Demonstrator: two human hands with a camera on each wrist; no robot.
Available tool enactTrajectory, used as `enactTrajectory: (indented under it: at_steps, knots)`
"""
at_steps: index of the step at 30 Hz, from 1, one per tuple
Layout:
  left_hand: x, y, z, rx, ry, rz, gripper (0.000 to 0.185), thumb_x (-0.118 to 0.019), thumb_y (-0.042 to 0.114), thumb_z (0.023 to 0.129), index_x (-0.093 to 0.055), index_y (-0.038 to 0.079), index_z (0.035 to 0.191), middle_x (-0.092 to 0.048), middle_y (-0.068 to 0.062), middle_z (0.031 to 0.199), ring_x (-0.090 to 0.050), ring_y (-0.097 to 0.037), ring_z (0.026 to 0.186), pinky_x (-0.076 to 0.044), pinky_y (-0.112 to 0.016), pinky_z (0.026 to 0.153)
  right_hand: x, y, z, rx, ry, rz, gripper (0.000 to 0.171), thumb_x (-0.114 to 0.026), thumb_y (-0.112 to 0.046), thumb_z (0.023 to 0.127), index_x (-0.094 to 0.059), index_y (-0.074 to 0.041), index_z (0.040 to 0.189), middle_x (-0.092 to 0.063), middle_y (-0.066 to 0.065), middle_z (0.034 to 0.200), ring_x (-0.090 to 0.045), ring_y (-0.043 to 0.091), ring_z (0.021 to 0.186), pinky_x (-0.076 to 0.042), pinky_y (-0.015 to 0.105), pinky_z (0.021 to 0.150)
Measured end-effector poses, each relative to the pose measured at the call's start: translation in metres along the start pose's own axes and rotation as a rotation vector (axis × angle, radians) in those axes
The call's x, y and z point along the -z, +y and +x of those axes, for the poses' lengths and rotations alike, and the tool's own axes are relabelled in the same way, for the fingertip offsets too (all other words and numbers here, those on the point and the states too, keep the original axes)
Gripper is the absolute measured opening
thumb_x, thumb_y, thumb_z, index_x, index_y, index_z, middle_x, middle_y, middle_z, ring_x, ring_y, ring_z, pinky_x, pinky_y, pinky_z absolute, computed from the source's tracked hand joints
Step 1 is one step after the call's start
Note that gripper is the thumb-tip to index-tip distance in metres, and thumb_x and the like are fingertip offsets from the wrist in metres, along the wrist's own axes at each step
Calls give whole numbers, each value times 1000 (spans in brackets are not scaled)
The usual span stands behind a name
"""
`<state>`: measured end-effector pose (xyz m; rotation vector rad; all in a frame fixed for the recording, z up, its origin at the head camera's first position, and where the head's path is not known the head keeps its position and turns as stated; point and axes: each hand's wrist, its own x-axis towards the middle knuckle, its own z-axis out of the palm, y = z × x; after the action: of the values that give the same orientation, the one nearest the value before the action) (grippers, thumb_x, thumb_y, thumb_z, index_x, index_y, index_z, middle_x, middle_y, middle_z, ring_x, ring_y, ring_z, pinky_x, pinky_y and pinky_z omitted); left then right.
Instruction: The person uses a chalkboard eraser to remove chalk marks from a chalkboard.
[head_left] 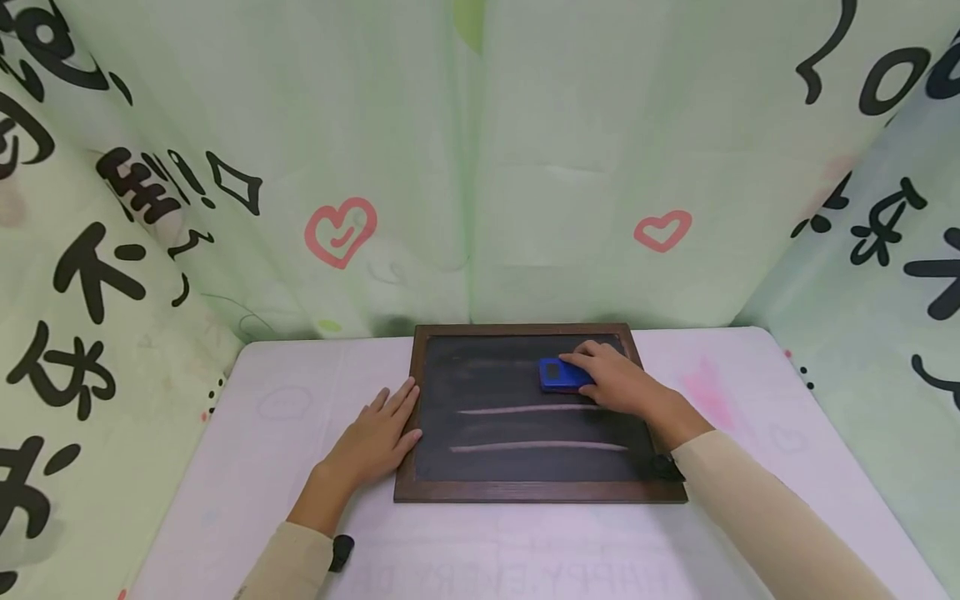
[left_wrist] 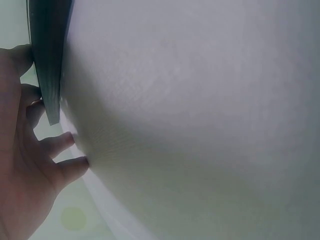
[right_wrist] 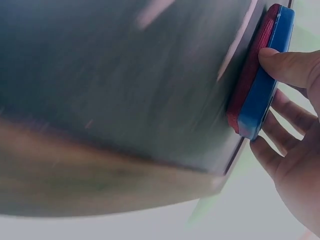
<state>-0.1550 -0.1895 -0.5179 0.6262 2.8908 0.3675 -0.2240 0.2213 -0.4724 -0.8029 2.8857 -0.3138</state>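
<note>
A small chalkboard (head_left: 525,467) in a brown wooden frame lies on the table, with two pale pink chalk lines across its lower half. My right hand (head_left: 618,379) grips a blue chalkboard eraser (head_left: 557,375) on the upper right of the board. In the right wrist view the eraser (right_wrist: 265,75) shows a red felt side facing the board, thumb on one side and fingers on the other. The left hand (head_left: 378,437) rests at the board's left edge, fingers extended, fingertips on the frame. In the left wrist view its fingers (left_wrist: 72,170) reach along the frame's edge (left_wrist: 52,75).
Under the board is a table with a pale pinkish cover (head_left: 300,417). Light green curtains (head_left: 555,167) with black writing and pink hearts hang behind and on both sides. A small black object (head_left: 342,552) sits at the left sleeve cuff.
</note>
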Motion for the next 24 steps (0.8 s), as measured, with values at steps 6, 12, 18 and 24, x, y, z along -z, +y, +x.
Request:
enactTrajectory:
  at_steps: [6, 12, 18, 24]
  knots:
    - [0, -1, 0, -2, 4, 2, 70, -47, 42, 109, -22, 10, 166, -17, -5, 174, -28, -45, 154, -34, -66, 118, 3, 12, -13, -19, 21, 12, 58, -77, -8, 92, -57, -2, 146, -58, 24, 133, -56, 45, 122, -50, 61, 103]
    - [0, 0, 1, -4, 0, 0, 70, -47, 42, 109, -22, 10, 166, -17, -5, 174, -28, -46, 154, -34, -67, 118, 5, 19, -23, -34, 31, 35, 57, -76, -8, 92, -57, -2, 146, -58, 25, 134, -56, 46, 123, -50, 61, 103]
    - [1, 1, 1, -1, 1, -12, 70, -48, 42, 109, -23, 10, 166, -18, -6, 174, -27, -46, 154, -33, -67, 118, 4, 24, -29, -53, 30, 32, 58, -76, -8, 93, -56, -1, 146, -57, 26, 133, -55, 48, 124, -49, 63, 104]
    - [1, 1, 1, -3, 3, -12, 70, -48, 42, 109, -22, 10, 166, -18, -6, 174, -27, -46, 154, -33, -67, 118, 4, 25, -31, -36, 41, 23, 57, -76, -7, 92, -57, 0, 146, -57, 26, 132, -56, 47, 122, -50, 62, 103]
